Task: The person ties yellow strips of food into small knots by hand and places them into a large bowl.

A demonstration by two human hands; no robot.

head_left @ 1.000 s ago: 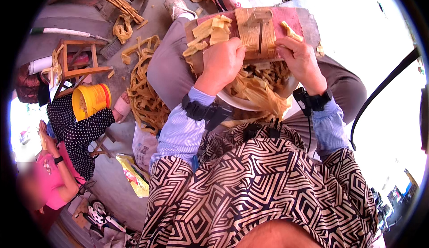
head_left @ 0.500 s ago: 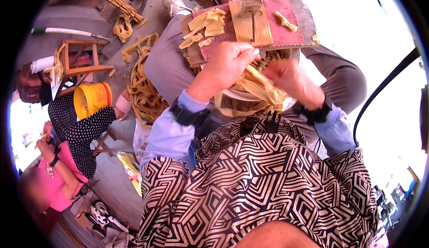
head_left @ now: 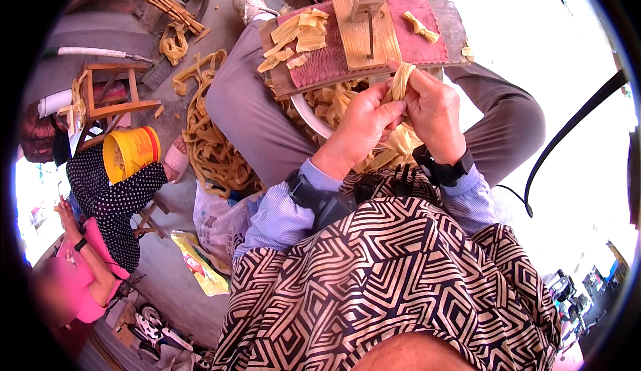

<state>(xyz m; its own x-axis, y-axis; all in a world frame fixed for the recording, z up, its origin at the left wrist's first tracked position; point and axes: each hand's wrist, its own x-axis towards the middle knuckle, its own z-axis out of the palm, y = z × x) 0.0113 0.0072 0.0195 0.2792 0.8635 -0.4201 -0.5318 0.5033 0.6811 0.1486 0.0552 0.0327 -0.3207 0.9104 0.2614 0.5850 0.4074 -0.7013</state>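
My left hand (head_left: 366, 116) and my right hand (head_left: 433, 107) meet just in front of a wooden board (head_left: 457, 32). Both have their fingers closed on a pale yellow strip (head_left: 400, 82), flat and flexible, looped over between them; part of it is hidden by the fingers. Below the hands sits a white basin (head_left: 311, 114) with many more such strips in it. The board carries a red cloth (head_left: 414, 45), a wood block (head_left: 360, 27) with an upright metal piece (head_left: 371, 34), short yellow pieces (head_left: 308, 32) at left and one knotted strip (head_left: 420, 28) at right.
A heap of yellow strips (head_left: 208, 147) lies on the floor left of my leg, near plastic bags (head_left: 217, 221). Farther left, another person (head_left: 100, 264) sits with a yellow bucket (head_left: 132, 153) at their lap, beside a small wooden stool (head_left: 120, 110). A black cable (head_left: 561, 134) curves at right.
My hands have come together at the board's near edge, where they were apart and the right one blurred. The strip that hung in a long loop now forms a tight loop between the fingers.
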